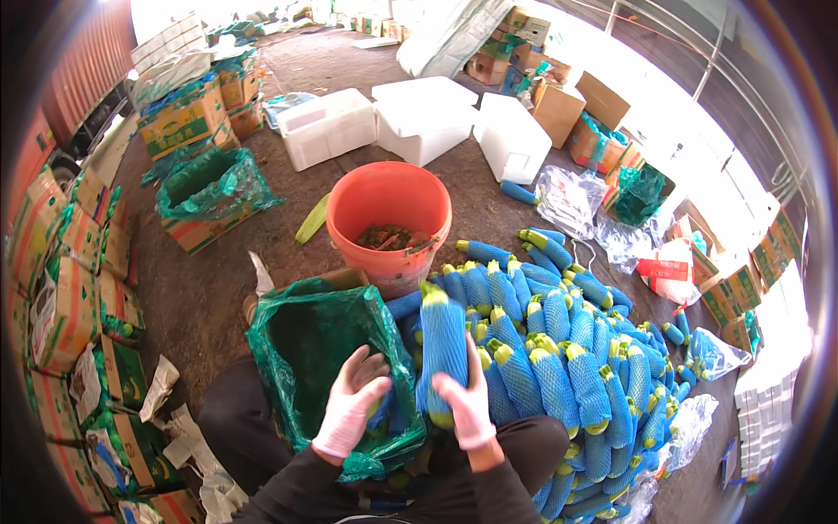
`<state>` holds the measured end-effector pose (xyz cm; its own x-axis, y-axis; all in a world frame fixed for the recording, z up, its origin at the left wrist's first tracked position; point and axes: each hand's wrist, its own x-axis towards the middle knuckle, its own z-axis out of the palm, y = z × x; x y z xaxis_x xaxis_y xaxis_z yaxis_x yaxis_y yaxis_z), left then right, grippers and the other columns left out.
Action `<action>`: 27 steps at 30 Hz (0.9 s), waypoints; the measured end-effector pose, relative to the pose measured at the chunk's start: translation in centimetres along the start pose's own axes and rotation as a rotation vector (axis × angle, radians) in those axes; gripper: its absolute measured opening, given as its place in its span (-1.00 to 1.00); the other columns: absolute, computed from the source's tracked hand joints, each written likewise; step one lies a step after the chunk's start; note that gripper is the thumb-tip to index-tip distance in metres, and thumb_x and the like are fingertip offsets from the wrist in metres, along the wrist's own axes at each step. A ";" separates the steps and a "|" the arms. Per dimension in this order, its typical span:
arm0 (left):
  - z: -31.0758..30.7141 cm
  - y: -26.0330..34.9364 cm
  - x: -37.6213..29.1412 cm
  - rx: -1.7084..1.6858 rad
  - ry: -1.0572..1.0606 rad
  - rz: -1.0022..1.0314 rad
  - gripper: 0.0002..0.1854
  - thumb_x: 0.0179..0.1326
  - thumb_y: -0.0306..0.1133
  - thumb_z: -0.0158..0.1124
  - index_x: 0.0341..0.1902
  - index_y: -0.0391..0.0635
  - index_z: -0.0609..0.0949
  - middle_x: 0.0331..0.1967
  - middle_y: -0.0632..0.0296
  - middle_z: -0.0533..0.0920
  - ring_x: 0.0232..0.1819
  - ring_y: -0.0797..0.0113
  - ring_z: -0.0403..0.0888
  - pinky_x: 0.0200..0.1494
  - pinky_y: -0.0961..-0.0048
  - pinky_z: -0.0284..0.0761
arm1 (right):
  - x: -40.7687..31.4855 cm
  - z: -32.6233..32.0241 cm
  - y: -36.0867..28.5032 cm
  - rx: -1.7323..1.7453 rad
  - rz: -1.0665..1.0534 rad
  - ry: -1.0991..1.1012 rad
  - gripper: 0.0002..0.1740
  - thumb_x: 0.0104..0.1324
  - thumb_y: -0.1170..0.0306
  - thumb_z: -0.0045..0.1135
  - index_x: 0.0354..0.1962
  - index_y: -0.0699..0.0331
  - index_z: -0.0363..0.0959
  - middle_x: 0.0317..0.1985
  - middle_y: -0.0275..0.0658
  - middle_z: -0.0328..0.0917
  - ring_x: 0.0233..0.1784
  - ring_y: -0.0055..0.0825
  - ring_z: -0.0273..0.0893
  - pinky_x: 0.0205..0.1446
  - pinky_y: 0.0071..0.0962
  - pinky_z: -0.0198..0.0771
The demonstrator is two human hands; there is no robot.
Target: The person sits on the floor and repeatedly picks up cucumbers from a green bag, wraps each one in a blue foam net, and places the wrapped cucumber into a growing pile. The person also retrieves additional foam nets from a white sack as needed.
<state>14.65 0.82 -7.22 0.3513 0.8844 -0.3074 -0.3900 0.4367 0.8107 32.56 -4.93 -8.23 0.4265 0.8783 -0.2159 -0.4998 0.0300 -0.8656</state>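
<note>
My right hand [466, 407], in a pale glove, grips a zucchini in a blue foam net [444, 354], held upright with its yellow-green stem end up. My left hand [353, 399], gloved too, has its fingers apart over the near part of a cardboard box lined with green plastic film [327, 452]. Some blue-netted zucchini lie in the box's near right corner, partly hidden by the left hand. At the right of the box a large heap of zucchini in blue foam nets [550, 373] reaches my right knee.
A red plastic bucket [389, 262] with scraps stands beyond the box. White foam boxes [330, 128] are farther back. Stacked cartons [72, 314] line the left side. Another green-lined carton [203, 229] stands at the upper left, and clear plastic bags [569, 196] lie at the right.
</note>
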 end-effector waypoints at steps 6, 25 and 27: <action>-7.0 0.0 -1.4 0.317 -0.086 -0.029 -0.29 0.38 -0.51 0.34 0.58 -0.26 0.35 0.42 -0.05 0.51 0.34 0.16 0.59 0.41 0.25 0.50 | 13.9 0.4 0.7 -0.483 -0.013 0.151 0.14 0.18 0.31 0.57 0.61 0.33 0.10 0.54 0.00 0.31 0.52 -0.20 0.35 0.63 -0.28 0.22; -13.0 -11.0 7.5 1.121 -0.009 -0.113 -0.24 0.27 -0.28 0.50 0.51 -0.25 0.47 0.39 -0.09 0.55 0.29 0.07 0.64 0.38 0.27 0.54 | -11.2 -27.1 -12.4 -1.766 -0.369 0.439 -0.32 0.15 0.67 0.15 0.29 0.32 0.54 0.36 0.01 0.57 0.44 -0.02 0.50 0.59 -0.12 0.24; -12.0 -14.4 10.7 1.076 0.084 -0.200 -0.35 0.28 -0.30 0.50 0.40 -0.28 0.55 0.20 -0.01 0.68 0.10 0.14 0.72 0.23 0.29 0.62 | -8.9 -19.3 -9.8 -1.628 -0.341 0.281 -0.39 0.18 0.66 0.16 0.23 0.30 0.58 0.27 -0.01 0.62 0.42 -0.03 0.49 0.61 -0.10 0.20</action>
<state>13.79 5.92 -28.21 0.2502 0.8400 -0.4815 0.6289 0.2371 0.7404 48.22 -22.24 -6.60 0.5447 0.8245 0.1531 0.8024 -0.4594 -0.3809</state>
